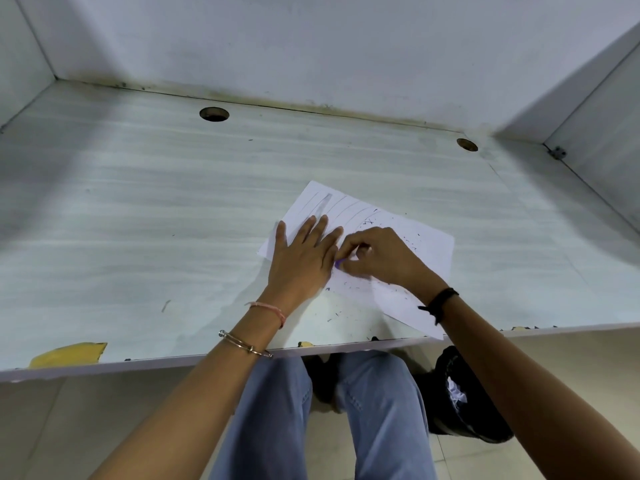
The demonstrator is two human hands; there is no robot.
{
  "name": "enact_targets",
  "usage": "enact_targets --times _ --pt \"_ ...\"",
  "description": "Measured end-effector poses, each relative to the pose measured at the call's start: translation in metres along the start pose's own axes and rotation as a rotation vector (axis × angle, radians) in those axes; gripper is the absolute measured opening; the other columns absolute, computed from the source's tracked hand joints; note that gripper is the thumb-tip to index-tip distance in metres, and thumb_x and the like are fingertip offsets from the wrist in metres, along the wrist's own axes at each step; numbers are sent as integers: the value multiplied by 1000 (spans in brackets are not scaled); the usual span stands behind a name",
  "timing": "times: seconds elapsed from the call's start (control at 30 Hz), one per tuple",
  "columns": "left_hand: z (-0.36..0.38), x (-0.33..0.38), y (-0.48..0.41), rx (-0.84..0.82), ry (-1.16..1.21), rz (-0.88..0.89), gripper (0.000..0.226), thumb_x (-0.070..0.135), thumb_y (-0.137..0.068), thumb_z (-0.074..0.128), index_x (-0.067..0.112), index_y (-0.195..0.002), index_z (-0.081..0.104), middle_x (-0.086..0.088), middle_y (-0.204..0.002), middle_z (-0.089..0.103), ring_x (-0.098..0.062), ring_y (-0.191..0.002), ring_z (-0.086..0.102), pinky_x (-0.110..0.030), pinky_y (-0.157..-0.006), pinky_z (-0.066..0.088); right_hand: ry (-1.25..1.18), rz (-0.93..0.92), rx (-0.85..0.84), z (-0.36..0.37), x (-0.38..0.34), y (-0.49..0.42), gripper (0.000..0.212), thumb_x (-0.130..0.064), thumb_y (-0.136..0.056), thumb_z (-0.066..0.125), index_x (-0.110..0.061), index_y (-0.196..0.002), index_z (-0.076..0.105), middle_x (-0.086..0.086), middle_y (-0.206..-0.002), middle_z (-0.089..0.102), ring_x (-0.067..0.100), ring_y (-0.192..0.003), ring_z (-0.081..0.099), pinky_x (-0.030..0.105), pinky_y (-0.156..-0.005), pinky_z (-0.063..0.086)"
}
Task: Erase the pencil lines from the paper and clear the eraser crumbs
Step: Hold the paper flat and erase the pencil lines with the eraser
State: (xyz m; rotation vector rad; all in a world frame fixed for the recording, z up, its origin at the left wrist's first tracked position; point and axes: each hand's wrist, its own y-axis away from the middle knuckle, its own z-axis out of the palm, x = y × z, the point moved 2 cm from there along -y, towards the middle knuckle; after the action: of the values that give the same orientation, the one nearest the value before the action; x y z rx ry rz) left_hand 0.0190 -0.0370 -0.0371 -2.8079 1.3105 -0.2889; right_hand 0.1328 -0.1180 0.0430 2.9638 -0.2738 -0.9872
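A white sheet of paper lies tilted on the desk, its near corner reaching the front edge. Curved pencil lines remain on its far left part. My left hand presses flat on the sheet's left side, fingers spread. My right hand is closed on a small purple eraser, only its tip showing, pressed to the paper beside my left hand. Dark eraser crumbs are scattered over the paper and on the desk just below it.
The pale desk has two round cable holes at the back, white partition walls on three sides, and yellow tape at the front edge. A black bag sits on the floor beside my knees.
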Motion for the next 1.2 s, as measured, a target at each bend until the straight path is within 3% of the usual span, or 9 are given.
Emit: enact_targets --times 0.07,0.2,0.37,0.53,0.7,0.87,1.0,1.17,1.2 --pt "1 0 0 -3 -12 5 52 38 -105 16 32 -155 3 2 -164 -2 -17 -151 -3 -58 -116 -2 -32 -14 73 6 3 2 3 -9 -75 75 -11 -75 73 -23 -49 55 5 -45 42 12 -54 33" --pt "2 -1 0 40 46 -8 50 37 -105 11 34 -155 9 5 -164 4 -15 -151 1 -57 -116 -2 -13 -39 -217 1 1 13 5 -12 -74 76 -17 -76 76 -15 -51 58 6 -49 42 14 -56 33" --pt "1 0 -1 3 16 -8 51 38 -105 13 32 -155 4 4 -164 -1 -15 -151 -2 -57 -116 -1 -26 25 130 3 0 -2 2 -6 -76 73 -5 -76 72 -20 -50 55 -2 -48 50 8 -52 33" --pt "2 -1 0 20 37 -11 50 37 -105 11 34 -155 7 4 -164 1 -15 -151 -1 -57 -116 -2 -19 1 -151 6 -6 14 2 -7 -75 74 -9 -76 74 -22 -45 54 3 -44 45 8 -53 32" --pt "0 0 -1 -5 50 -24 50 38 -106 11 35 -155 5 6 -164 -1 -14 -150 -3 -56 -117 -4 -14 17 139 1 5 -1 4 -3 -74 71 -7 -75 72 -13 -65 64 -5 -52 52 8 -53 34" --pt "1 -1 0 12 42 -13 50 38 -105 11 35 -155 7 5 -164 2 -15 -151 -1 -57 -117 -3 26 -26 -196 0 -4 13 4 -7 -77 72 -9 -79 74 -26 -46 54 3 -44 44 10 -54 32" --pt "0 0 -1 2 22 -12 50 39 -105 11 34 -155 5 5 -164 1 -15 -151 -2 -57 -116 -3 4 -30 102 2 8 0 4 -8 -75 73 -12 -77 72 -26 -56 59 4 -46 44 12 -55 34" --pt "0 0 0 18 23 -8 50 37 -106 12 34 -155 8 5 -164 2 -15 -151 0 -56 -116 -3 -23 -47 -279 -10 8 19 7 -5 -75 74 -11 -79 75 -18 -58 62 4 -48 42 12 -55 33" --pt "0 0 0 18 24 -9 50 37 -106 12 35 -155 7 5 -164 2 -14 -151 -1 -56 -116 -3 3 -45 -284 -13 9 16 7 -5 -75 74 -11 -79 75 -17 -58 62 4 -49 43 11 -55 33"
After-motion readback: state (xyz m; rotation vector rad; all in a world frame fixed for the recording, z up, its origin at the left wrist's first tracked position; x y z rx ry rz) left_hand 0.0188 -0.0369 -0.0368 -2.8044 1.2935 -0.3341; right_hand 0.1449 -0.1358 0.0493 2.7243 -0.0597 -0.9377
